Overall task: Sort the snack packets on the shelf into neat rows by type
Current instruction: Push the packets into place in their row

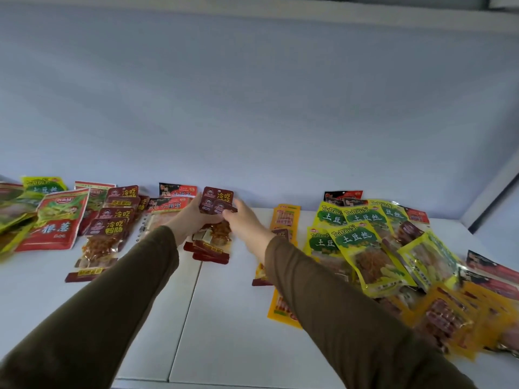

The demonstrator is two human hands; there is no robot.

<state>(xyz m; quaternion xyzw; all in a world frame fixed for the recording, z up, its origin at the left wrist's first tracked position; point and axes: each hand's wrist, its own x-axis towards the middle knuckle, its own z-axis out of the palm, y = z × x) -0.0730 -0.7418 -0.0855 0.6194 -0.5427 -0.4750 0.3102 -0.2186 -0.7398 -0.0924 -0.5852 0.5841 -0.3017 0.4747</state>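
Both hands meet at the shelf point(224, 304) centre: left hand point(193, 217) and right hand point(245, 220) curl their fingers around a stack of dark-red packets point(216, 204), with yellow-green packets point(362, 242) heaped right of it.

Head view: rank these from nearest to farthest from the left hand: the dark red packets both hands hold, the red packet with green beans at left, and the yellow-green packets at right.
From the left hand:
1. Dark red packets, in its grip at centre.
2. Red packet with green beans, far left.
3. Yellow-green packets, right, beyond the right hand.
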